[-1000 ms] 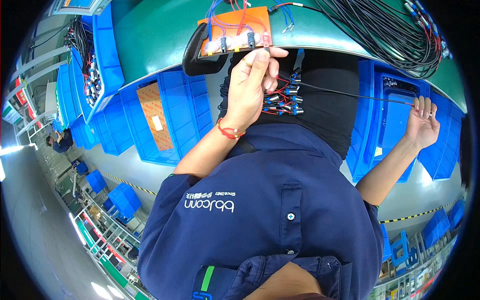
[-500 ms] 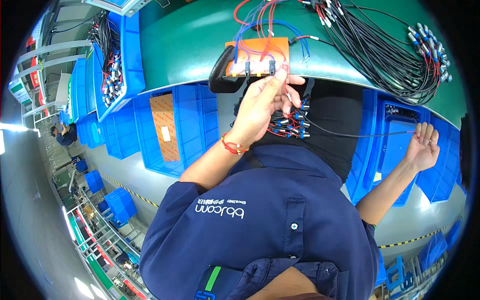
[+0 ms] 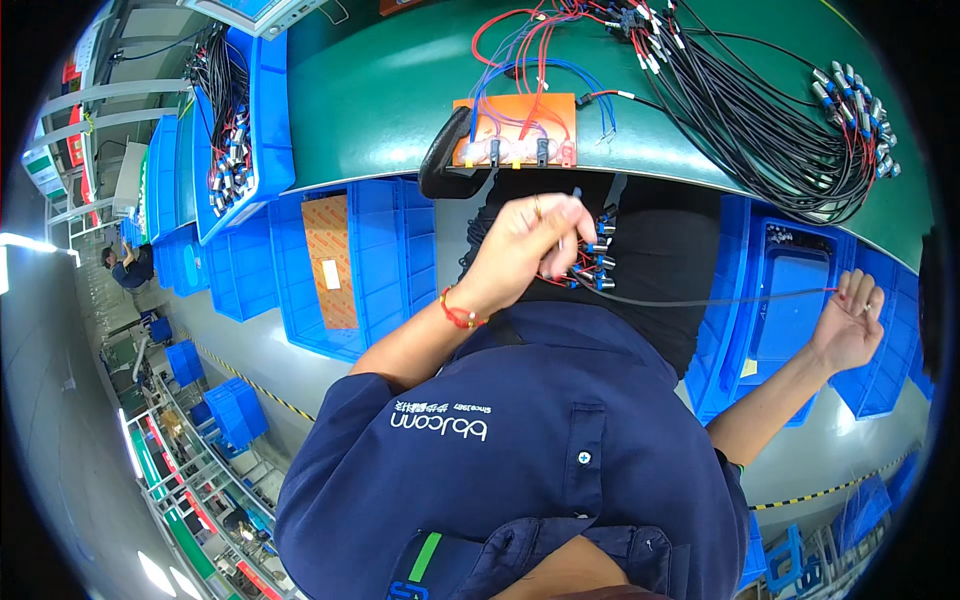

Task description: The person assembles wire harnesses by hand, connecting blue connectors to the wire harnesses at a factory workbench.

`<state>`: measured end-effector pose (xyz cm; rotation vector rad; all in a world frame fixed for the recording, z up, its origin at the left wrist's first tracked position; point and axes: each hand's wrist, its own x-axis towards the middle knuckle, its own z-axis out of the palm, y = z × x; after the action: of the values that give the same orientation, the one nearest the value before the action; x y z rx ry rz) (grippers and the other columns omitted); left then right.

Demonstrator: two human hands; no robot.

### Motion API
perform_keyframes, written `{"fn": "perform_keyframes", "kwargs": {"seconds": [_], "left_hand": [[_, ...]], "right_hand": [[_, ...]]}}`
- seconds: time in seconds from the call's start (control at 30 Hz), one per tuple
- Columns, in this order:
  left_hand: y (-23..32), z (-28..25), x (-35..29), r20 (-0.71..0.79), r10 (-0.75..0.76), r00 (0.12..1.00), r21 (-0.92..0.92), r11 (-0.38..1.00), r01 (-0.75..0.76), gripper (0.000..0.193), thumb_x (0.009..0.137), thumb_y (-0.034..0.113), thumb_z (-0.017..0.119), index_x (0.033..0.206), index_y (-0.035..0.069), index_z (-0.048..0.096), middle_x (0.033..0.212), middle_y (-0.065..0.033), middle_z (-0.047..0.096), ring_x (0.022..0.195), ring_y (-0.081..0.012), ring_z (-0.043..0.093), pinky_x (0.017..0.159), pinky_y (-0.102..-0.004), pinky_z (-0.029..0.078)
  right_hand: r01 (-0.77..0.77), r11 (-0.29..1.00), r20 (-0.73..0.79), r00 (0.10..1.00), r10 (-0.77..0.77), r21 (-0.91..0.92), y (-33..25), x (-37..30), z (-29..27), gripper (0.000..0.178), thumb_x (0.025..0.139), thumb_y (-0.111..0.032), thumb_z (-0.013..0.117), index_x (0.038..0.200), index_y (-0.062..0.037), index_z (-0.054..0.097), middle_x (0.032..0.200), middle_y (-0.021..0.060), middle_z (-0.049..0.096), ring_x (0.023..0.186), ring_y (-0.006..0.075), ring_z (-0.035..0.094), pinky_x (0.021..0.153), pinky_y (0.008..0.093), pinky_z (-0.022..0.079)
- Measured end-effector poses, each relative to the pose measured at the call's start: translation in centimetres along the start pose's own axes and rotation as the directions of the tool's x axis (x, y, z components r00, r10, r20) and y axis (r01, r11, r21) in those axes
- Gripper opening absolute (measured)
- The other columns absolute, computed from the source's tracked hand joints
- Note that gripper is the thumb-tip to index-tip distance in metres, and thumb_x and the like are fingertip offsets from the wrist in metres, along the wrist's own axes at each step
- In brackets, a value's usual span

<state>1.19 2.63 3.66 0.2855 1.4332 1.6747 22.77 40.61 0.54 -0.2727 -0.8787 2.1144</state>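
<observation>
Black cable (image 3: 690,302) stretched between the left hand (image 3: 530,245) and right hand (image 3: 850,325), fingers closed near both ends, apart from the orange board (image 3: 553,112). Work looked partway along: bundled cables (image 3: 740,130) lay on the green surface (image 3: 370,110), more connectors (image 3: 603,265) on the lap (image 3: 665,230), total unclear.

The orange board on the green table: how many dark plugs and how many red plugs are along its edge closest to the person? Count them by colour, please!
Dark plugs: 2
Red plug: 1
Total: 3
</observation>
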Motion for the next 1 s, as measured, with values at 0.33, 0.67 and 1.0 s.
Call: {"fn": "perform_keyframes", "kwargs": {"seconds": [0.33, 0.67, 1.0], "left_hand": [[6.7, 0.9, 4.2, -0.024, 0.503, 0.864, 0.272, 0.835, -0.479, 0.025, 0.097, 0.021, 0.052, 0.085, 0.001, 0.062, 0.097, -0.0106, 0.064, 0.066, -0.0067, 0.05, 0.06, -0.0213, 0.043], [7.4, 2.7, 7.8, 0.049, 0.626, 0.778, 0.393, 0.704, -0.591, 0.03, 0.097, 0.022, 0.05, 0.113, -0.001, 0.06, 0.102, -0.0112, 0.065, 0.084, -0.0135, 0.061, 0.079, -0.0264, 0.047], [-1.2, -3.0, 0.0, 0.019, 0.073, 0.997, 0.647, 0.76, -0.068, 0.023, 0.093, 0.013, 0.057, 0.111, 0.0, 0.063, 0.103, -0.0072, 0.063, 0.095, -0.0143, 0.06, 0.085, -0.0263, 0.046]], "right_hand": [[0.17, 0.985, 0.085, 0.982, -0.171, 0.017, -7.5, 5.4, 0.2, 0.022, 0.054, -0.009, 0.054, 0.066, -0.0062, 0.037, 0.064, 0.0061, 0.031, 0.065, 0.0174, 0.029, 0.067, 0.033, 0.025], [0.117, 0.981, 0.185, 0.979, -0.087, -0.154, -4.6, 12.9, 2.6, 0.017, 0.063, -0.012, 0.05, 0.072, 0.0011, 0.044, 0.069, 0.0077, 0.034, 0.07, 0.0187, 0.031, 0.072, 0.034, 0.028], [0.161, 0.929, 0.176, 0.979, -0.107, -0.332, -1.1, 16.8, 1.2, 0.024, 0.077, -0.008, 0.039, 0.088, 0.0114, 0.048, 0.078, 0.0119, 0.04, 0.077, 0.0211, 0.037, 0.08, 0.0358, 0.033]]}}
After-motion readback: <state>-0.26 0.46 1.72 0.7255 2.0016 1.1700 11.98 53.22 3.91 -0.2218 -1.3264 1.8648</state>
